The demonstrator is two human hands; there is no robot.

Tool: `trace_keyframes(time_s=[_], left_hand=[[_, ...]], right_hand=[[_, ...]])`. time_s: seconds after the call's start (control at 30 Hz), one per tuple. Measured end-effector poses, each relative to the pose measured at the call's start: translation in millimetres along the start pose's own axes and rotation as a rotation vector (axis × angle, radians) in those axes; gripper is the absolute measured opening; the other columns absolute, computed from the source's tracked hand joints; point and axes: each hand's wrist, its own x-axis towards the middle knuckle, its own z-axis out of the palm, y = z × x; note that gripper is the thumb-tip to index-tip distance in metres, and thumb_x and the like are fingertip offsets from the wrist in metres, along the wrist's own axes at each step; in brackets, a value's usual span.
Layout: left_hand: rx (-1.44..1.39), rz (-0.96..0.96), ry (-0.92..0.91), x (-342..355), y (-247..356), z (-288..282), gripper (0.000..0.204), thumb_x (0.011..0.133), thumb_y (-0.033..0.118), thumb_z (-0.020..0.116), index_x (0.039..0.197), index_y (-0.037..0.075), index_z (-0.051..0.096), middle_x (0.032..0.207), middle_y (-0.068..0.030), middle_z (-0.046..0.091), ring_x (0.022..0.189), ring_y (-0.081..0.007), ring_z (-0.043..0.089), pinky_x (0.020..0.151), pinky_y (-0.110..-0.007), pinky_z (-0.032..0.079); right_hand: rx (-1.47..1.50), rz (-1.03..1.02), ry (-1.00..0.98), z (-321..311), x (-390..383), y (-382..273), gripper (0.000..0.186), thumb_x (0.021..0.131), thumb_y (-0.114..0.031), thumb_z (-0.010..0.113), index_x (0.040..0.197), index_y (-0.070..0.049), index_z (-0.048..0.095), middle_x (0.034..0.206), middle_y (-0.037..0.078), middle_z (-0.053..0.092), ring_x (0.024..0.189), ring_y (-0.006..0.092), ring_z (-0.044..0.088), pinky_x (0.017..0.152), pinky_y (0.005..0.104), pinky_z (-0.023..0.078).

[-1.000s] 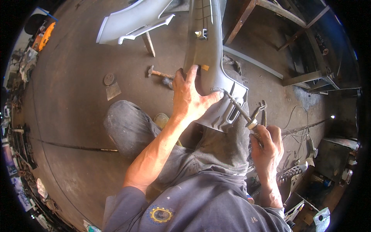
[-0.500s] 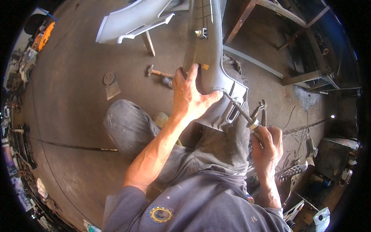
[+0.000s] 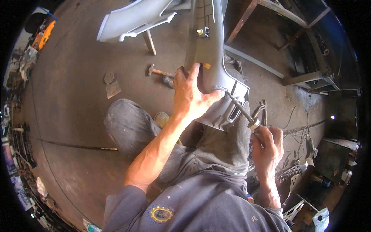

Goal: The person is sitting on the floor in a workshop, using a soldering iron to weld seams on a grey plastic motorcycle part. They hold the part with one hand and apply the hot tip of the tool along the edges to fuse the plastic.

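Note:
A long grey plastic trim panel rests across my lap, its slotted end toward me. My left hand steadies it, fingers spread over the left edge and thumb pressed beside a rough, dark seam. In my right hand is a soldering iron, gripped by the handle behind its round metal collar. The iron's shaft slants up and left, and its tip meets the panel by the seam, close to my left thumb. A white clip stands on the panel farther up.
On the floor, a hammer lies left of the panel, near a round disc. Another grey trim piece stands at the far left. Pliers show beyond my right hand. Cables and a metal frame are at the right.
The panel sits very slightly farther right in the picture. Both hands and the soldering iron keep nearly the same pose.

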Motion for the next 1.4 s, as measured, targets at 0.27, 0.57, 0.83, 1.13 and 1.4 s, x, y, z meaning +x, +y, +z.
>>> trace_keyframes(time_s=[0.27,0.57,0.83,1.13,1.4], left_hand=[[0.002,0.022,0.013,1,-4,3,0.111,0.067,0.054,0.09,0.15,0.0,0.041,0.146,-0.0418,0.034,0.137,-0.054,0.039,0.112,-0.057,0.039],[0.03,0.014,0.022,0,1,1,0.111,0.067,0.055,0.09,0.15,0.0,0.041,0.144,-0.0413,0.036,0.136,-0.0538,0.041,0.111,-0.058,0.04],[0.028,0.023,0.04,-1,0,2,0.11,0.067,0.055,0.09,0.149,0.001,0.042,0.143,-0.0415,0.037,0.135,-0.054,0.042,0.111,-0.058,0.04],[0.023,0.043,0.03,0,-5,2,0.111,0.067,0.058,0.089,0.15,0.001,0.042,0.143,-0.0417,0.037,0.135,-0.0539,0.042,0.11,-0.057,0.04],[0.04,0.024,0.028,-1,-2,2,0.113,0.067,0.058,0.089,0.151,0.002,0.041,0.144,-0.0416,0.036,0.136,-0.0541,0.041,0.111,-0.058,0.039]], right_hand=[[0.033,0.066,-0.083,-1,2,-5,0.039,0.072,0.0,0.08,0.107,-0.01,0.068,0.099,0.01,0.062,0.082,0.0316,0.068,0.069,0.041,0.054],[0.013,0.061,-0.143,-6,5,-12,0.038,0.072,-0.002,0.081,0.106,-0.01,0.068,0.097,0.01,0.062,0.08,0.0326,0.068,0.068,0.0417,0.054],[0.0,0.068,-0.168,-6,4,-15,0.038,0.071,-0.003,0.083,0.106,-0.01,0.067,0.097,0.01,0.061,0.08,0.0328,0.069,0.068,0.042,0.054],[-0.002,0.053,-0.162,-6,5,-16,0.037,0.072,-0.001,0.081,0.105,-0.01,0.067,0.095,0.011,0.059,0.08,0.0339,0.066,0.067,0.0426,0.053],[-0.009,0.034,-0.156,-7,5,-14,0.038,0.073,0.001,0.078,0.107,-0.01,0.067,0.096,0.012,0.057,0.081,0.0343,0.065,0.067,0.0432,0.052]])
